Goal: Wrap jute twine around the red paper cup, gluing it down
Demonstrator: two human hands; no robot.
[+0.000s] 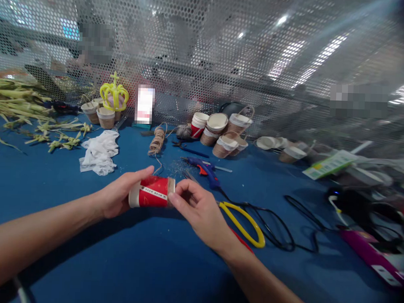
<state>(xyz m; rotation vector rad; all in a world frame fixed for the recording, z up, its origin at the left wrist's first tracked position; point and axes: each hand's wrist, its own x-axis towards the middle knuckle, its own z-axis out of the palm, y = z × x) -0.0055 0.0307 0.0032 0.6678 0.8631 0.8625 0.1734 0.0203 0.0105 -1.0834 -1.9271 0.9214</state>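
A red paper cup [151, 192] with white print lies on its side above the blue table [151, 264], held between both hands. My left hand [117, 197] wraps its rim end, fingers curled round it. My right hand [200, 209] grips the cup's base end with thumb and fingertips. A thin jute string runs from the cup area up to a twine spool [157, 140] behind it. Yellow-handled scissors [246, 223] lie just right of my right hand, partly under the wrist.
A blue glue gun [206, 169] with a black cord [285, 234] lies behind the hands. Twine-wrapped cups [225, 134] and a stack of red cups [198, 124] stand at the back, with a yellow crown [114, 94], white cloth [99, 152], green leaf strips [21, 105] left, and a perforated screen behind.
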